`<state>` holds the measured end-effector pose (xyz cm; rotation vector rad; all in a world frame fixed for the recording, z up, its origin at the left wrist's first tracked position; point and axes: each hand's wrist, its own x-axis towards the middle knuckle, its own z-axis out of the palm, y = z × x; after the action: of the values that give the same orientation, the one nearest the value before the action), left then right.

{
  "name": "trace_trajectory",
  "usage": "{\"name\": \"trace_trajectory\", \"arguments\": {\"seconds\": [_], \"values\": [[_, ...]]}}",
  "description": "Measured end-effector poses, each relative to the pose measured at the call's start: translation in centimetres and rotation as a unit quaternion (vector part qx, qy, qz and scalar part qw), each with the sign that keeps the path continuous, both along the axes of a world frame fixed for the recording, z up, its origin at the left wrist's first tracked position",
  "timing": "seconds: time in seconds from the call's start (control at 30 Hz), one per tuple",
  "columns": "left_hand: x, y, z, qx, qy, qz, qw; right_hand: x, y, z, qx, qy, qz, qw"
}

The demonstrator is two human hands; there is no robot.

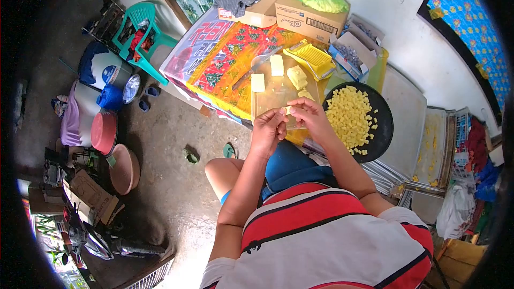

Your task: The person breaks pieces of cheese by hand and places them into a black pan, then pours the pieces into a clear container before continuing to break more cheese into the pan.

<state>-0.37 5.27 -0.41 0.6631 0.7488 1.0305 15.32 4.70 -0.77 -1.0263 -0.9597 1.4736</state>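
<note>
A small yellow piece (pixel 288 111) is being pinched between the fingertips of the left grip (pixel 269 129) and the right grip (pixel 312 119), both being closed on it over the near part of the cutting board (pixel 273 99). Pale blocks (pixel 277 66) and yellow lumps (pixel 297 77) are being carried by the board. Right of the board, yellow cubes (pixel 347 113) are being held in a black pan (pixel 386 135); by the board's far right corner, a yellow rack (pixel 308 58) is being seen.
</note>
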Motion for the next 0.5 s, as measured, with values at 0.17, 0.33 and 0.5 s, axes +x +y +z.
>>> {"name": "trace_trajectory", "arguments": {"seconds": [0.17, 0.33, 0.5], "values": [[0.0, -0.3, 0.7, -0.019, -0.028, -0.011, 0.999, 0.2, -0.3, 0.4, 0.002, 0.013, 0.001, 1.0], [0.1, -0.7, 2.7, 0.015, 0.018, -0.001, 1.0, -0.1, -1.0, 1.8, 0.053, -0.047, -0.024, 0.997], [-0.4, -0.7, 2.2, 0.081, 0.038, -0.019, 0.996, -0.2, -1.7, 3.3, 0.104, -0.068, -0.032, 0.992]]}}
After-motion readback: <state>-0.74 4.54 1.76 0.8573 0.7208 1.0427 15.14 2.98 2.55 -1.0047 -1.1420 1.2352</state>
